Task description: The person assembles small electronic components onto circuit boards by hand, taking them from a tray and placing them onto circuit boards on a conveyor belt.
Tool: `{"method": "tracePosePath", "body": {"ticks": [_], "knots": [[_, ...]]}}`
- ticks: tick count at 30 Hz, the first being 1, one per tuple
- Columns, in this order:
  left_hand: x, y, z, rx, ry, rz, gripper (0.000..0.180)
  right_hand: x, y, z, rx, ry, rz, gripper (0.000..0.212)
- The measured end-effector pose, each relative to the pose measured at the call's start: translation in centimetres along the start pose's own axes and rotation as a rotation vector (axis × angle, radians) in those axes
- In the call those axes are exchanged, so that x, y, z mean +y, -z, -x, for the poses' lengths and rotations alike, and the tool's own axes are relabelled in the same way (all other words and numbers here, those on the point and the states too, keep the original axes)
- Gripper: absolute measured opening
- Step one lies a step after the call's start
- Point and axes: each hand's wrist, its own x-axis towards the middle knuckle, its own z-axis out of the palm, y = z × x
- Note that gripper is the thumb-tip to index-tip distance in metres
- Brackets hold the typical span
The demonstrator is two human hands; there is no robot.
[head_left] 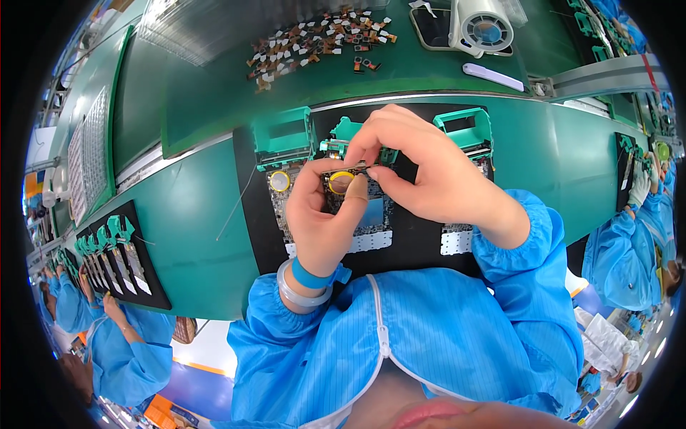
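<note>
My right hand (429,168) pinches at a tiny dark part whose kind I cannot make out. Facing it, my left hand (318,204) is curled, with its thumb and index finger close to the same spot; what they grip is partly hidden. Beneath the fingers lies a middle circuit board (371,214) with a yellow-ringed coin cell (341,182). A green plastic frame (348,130) stands at its far end, partly covered by my right hand. To the left is another circuit board with a coin cell (279,181) and a green frame (284,134). A blue wrist strap circles my left wrist.
The boards rest on a black mat (250,207) on a green conveyor belt (193,236). A third green frame (464,129) stands at the right. Beyond lie a heap of small flex-cable parts (321,43), a white fan (487,30) and a pale-handled tool (493,76). Co-workers sit at both sides.
</note>
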Motion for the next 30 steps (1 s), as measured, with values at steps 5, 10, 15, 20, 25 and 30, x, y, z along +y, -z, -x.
{"method": "tracePosePath", "body": {"ticks": [5, 10, 15, 20, 25, 30], "knots": [[1.9, 1.9, -0.6, 0.013, -0.059, -0.011, 0.022, -0.3, -0.3, -2.0, 0.226, -0.055, -0.196, 0.020], [2.8, 3.8, -0.5, -0.120, 0.106, 0.039, 0.024, 1.5, -0.3, -7.0, 0.303, 0.006, 0.528, 0.016], [2.9, 9.1, -0.8, -0.178, 0.132, -0.063, 0.027, 3.2, -5.1, -11.2, 0.364, -0.052, 0.747, 0.013], [3.2, 9.2, -0.1, -0.176, 0.033, -0.320, 0.032, 3.4, -5.2, -11.3, 0.332, -0.103, 0.787, 0.012], [6.9, 8.5, 0.2, 0.073, -0.457, -0.764, 0.020, -0.1, -3.5, -9.1, 0.419, -0.064, 0.652, 0.014], [8.4, 6.8, 2.2, -0.534, 0.248, -0.183, 0.031, -2.4, -2.9, -5.6, 0.416, 0.025, 0.383, 0.018]]}}
